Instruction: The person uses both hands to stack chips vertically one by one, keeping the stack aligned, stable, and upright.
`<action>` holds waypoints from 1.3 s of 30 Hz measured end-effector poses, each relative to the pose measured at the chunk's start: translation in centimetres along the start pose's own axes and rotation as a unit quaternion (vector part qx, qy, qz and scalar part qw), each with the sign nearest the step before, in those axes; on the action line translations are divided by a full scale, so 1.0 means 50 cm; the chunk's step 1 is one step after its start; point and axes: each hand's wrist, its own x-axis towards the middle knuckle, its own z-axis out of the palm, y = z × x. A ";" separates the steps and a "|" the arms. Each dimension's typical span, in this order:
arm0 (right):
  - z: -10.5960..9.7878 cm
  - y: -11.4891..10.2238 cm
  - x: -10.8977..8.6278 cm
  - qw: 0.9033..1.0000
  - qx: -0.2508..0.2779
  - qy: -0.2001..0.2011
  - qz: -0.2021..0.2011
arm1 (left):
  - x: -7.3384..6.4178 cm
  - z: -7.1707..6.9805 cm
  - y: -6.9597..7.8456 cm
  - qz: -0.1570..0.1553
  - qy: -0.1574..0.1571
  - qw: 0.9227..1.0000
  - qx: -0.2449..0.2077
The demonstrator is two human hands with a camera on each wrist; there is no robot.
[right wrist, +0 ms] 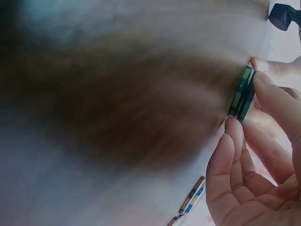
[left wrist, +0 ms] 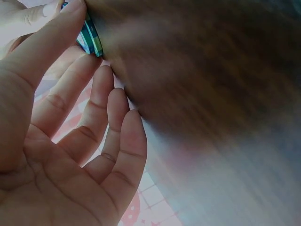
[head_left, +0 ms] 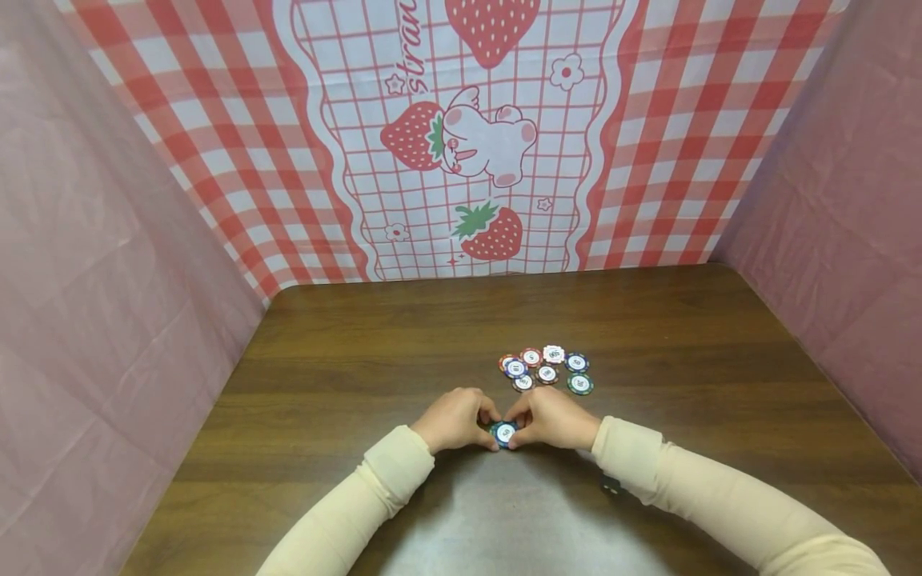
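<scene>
Both hands meet near the middle of the table over two stacked poker chips. The upper poker chip [head_left: 506,434] has a white centre marked 50; green and dark edge blocks show on the lower poker chip [right wrist: 239,92]. My left hand [head_left: 459,419] pinches the stack from the left between thumb and index finger, its other fingers [left wrist: 130,136] loosely bent beside it. From the right, my right hand [head_left: 556,418] grips the chips with thumb and index finger. In the right wrist view the upper chip sits slightly offset on the lower one.
Beyond the right hand lies a loose group of poker chips, among them a white chip [head_left: 554,354], a green chip [head_left: 580,384] and a blue chip [head_left: 515,368] overlapping a red one. A checked strawberry cloth [head_left: 490,144] hangs behind the wooden table [head_left: 346,344]; pink curtains flank it.
</scene>
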 end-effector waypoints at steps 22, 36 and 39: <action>0.010 -0.005 0.012 1.000 -0.008 0.015 0.019 | -0.001 0.001 0.003 0.011 0.013 1.000 -0.014; -0.037 0.024 -0.013 0.996 0.066 0.052 0.036 | 0.001 0.003 0.001 0.004 0.005 1.000 -0.017; -0.057 0.038 -0.022 0.992 0.074 0.085 0.055 | 0.001 0.003 0.000 0.008 0.010 1.000 -0.018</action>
